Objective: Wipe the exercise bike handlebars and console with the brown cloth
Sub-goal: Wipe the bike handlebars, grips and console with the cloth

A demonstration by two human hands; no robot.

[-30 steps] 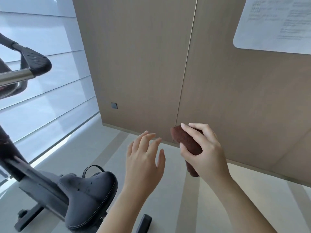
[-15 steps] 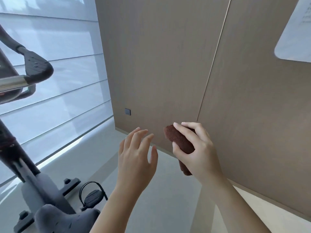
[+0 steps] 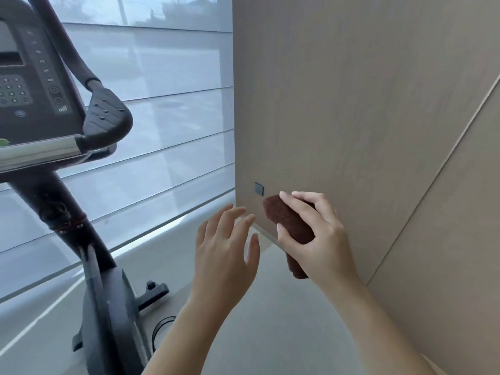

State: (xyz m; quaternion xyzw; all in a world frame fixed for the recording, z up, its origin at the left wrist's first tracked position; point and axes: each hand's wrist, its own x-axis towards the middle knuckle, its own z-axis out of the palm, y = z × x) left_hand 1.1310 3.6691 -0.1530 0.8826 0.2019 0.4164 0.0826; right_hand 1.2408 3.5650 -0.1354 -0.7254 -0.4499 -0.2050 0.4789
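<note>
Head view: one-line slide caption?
Right hand grips folded brown cloth; open left hand beside it, black exercise bike console untouched.

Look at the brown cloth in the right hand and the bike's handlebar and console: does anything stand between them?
Nothing visible does. The right hand holds the brown cloth; the handlebar and console lie up and to its left across open air. The empty left hand hangs beside the cloth, below that path.

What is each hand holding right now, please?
Left hand: open, empty.
Right hand: closed on the brown cloth.
</note>
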